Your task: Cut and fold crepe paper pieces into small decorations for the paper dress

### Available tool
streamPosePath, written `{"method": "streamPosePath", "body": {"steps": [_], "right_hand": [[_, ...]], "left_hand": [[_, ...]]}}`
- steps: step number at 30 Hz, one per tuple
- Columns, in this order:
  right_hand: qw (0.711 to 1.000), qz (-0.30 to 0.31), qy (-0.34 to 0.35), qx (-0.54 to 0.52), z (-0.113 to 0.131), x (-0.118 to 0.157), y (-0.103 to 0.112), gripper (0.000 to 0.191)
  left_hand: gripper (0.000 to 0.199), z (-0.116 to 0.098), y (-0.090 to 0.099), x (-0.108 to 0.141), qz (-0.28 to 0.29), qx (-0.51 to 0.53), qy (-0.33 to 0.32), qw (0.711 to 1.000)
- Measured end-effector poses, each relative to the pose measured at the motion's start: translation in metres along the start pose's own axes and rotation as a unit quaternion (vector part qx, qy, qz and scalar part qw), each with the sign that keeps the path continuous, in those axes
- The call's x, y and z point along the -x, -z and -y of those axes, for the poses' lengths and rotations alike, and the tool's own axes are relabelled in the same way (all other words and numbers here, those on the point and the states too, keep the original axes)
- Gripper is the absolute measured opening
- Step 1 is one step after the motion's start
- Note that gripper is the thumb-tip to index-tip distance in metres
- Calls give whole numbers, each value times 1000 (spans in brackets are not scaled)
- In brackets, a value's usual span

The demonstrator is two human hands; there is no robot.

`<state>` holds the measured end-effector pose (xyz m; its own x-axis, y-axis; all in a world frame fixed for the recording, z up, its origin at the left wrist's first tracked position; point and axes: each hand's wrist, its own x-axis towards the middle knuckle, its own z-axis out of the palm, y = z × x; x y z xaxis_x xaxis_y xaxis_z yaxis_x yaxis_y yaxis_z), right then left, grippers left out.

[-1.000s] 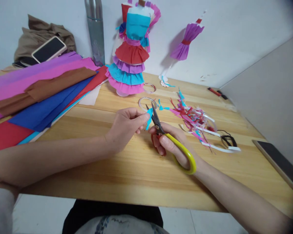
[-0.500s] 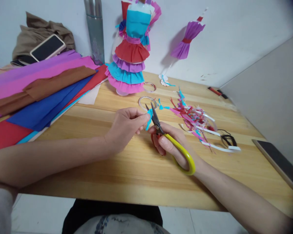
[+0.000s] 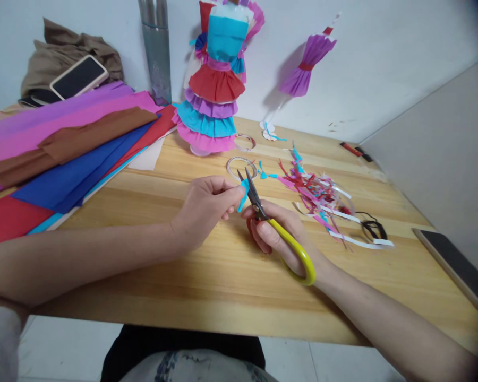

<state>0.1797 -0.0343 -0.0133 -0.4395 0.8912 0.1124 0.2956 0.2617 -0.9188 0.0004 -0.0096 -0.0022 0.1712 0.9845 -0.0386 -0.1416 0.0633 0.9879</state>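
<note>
Between the thumb and fingers of my left hand (image 3: 209, 209) is a small strip of blue paper (image 3: 243, 197). My right hand (image 3: 281, 228) is wrapped round the yellow handle of the scissors (image 3: 300, 249). Their dark blades are slightly apart and point up and away, with the tips right beside the blue strip. Just beyond the blades lies a tape ring (image 3: 241, 168) on the wooden table (image 3: 207, 297). A small blue paper bow (image 3: 266, 173) rests to the right of that ring.
Layered paper sheets (image 3: 83, 159) cover the left. At the back stand a bottle (image 3: 157, 58) and a ruffled paper dress (image 3: 215, 85); a purple paper piece (image 3: 306, 66) is upright near the wall. Paper scraps (image 3: 318, 196) and a phone (image 3: 454, 265) are on the right.
The scissors' handle has shifted slightly left in my right hand, and the blades look a little closer together. My left hand still pinches the blue strip in the same place.
</note>
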Motion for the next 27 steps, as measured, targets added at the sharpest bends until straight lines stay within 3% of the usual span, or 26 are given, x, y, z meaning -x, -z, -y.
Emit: {"method": "streamPosePath", "body": {"steps": [27], "right_hand": [[1000,-2,-11,-10,-2,0,-1,44]], "left_hand": [[27,0,0,0,0,-1,-2,1000]]}}
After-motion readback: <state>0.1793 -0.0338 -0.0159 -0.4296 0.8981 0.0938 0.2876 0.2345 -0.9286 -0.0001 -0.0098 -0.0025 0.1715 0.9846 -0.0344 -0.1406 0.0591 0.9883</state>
